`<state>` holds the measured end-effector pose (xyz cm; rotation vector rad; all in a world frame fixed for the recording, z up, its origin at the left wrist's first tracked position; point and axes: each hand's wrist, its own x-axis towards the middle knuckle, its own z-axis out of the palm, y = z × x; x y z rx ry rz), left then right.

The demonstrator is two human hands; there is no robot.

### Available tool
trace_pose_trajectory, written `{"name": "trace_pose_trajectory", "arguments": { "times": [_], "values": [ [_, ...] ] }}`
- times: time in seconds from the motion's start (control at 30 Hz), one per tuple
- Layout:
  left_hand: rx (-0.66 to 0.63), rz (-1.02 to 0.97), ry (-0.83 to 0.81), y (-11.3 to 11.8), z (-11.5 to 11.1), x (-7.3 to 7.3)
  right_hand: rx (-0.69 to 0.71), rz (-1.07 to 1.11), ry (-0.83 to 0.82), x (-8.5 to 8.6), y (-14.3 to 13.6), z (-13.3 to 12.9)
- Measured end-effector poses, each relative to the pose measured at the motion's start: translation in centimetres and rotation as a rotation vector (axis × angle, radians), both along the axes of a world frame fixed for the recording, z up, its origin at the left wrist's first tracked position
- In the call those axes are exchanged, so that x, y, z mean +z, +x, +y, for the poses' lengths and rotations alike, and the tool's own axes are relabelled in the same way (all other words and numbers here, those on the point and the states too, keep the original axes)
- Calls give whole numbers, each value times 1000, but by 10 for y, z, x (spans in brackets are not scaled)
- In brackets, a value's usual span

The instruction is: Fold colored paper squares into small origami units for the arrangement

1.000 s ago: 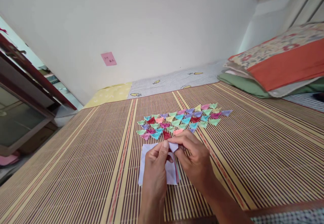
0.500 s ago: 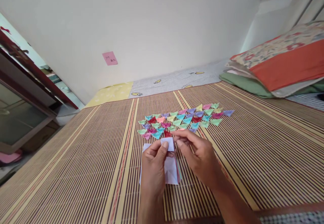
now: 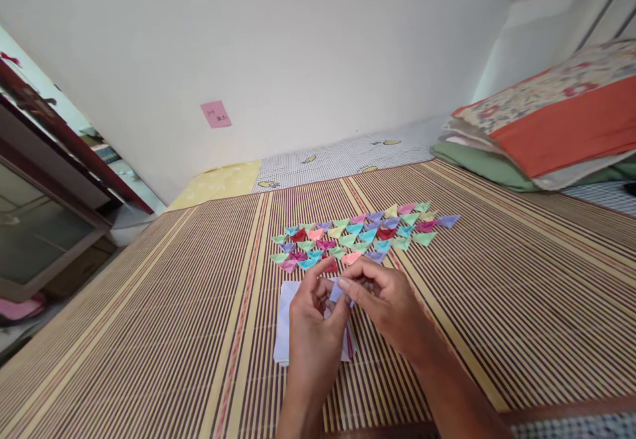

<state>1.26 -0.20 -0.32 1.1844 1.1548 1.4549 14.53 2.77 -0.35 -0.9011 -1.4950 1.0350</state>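
Note:
A small folded piece of pale lilac paper (image 3: 336,291) is pinched between my two hands, partly covered by the fingers. My left hand (image 3: 318,320) grips its lower left side. On its right side, the thumb and fingers of my right hand (image 3: 380,293) are closed on it. Below them a stack of paper sheets (image 3: 284,323), pale on top with coloured edges at the right, lies on the striped mat (image 3: 199,306). Just beyond my fingers, several small folded paper pieces (image 3: 386,234) in many colours are laid out in rows.
Folded bedding (image 3: 561,121) in orange, floral and green is piled at the right. Behind the mat, a patterned sheet (image 3: 328,157) runs along the wall. A pink note (image 3: 215,114) is stuck on the wall. A glass-fronted cabinet (image 3: 40,214) stands at the left.
My right hand has moved left and taken hold of the small lilac paper. The paper has been turned and is now more covered by fingers. My left hand has shifted slightly right.

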Motion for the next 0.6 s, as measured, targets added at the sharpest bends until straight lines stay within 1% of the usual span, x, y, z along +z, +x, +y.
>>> {"name": "trace_pose_trajectory", "arguments": {
  "times": [0.07,0.13,0.27,0.33,0.47,0.53,0.6],
  "values": [
    [-5,60,-3,1,0,0,-38,1,7,-1,0,0],
    [-1,81,-8,2,-1,3,-56,53,-16,-1,0,0],
    [-9,6,-23,5,-5,12,-49,133,-49,4,0,-2],
    [-36,-31,-30,5,-12,17,-15,154,-64,9,2,-7],
    [-129,-55,-63,4,-34,21,84,141,-82,18,9,-32],
    [-153,-71,-79,5,-49,20,83,117,-65,20,13,-51],
    [-149,-105,-103,6,-66,20,78,110,-65,22,17,-70]
  ]
}}
